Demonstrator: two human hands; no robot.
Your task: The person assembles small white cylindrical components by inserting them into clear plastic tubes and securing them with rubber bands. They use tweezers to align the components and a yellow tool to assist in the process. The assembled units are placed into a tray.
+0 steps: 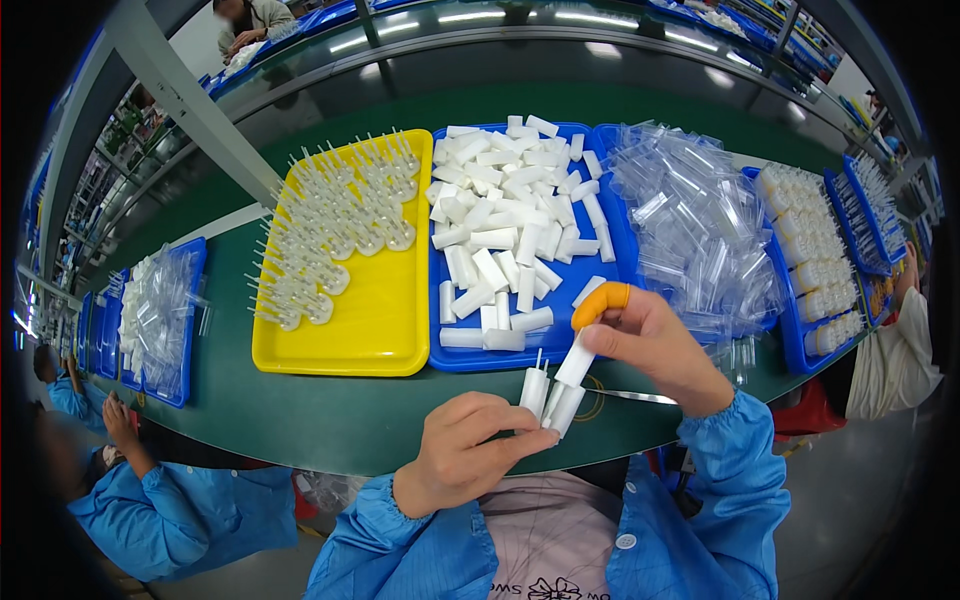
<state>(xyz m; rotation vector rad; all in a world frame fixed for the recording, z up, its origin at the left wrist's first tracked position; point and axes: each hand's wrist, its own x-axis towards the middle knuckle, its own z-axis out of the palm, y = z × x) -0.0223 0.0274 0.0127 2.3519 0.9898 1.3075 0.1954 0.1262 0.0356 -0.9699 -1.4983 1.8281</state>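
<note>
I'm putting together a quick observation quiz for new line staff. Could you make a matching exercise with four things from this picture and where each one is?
Things
1. Orange finger cover
2. White piece with pins at its top
3. Large heap of clear plastic pieces
4. Rows of pinned parts

Places
A. In the yellow tray
B. On the right hand
C. In the left hand
D. Right of the loose white pile

Pairs: 1-B, 2-C, 3-D, 4-A
</note>
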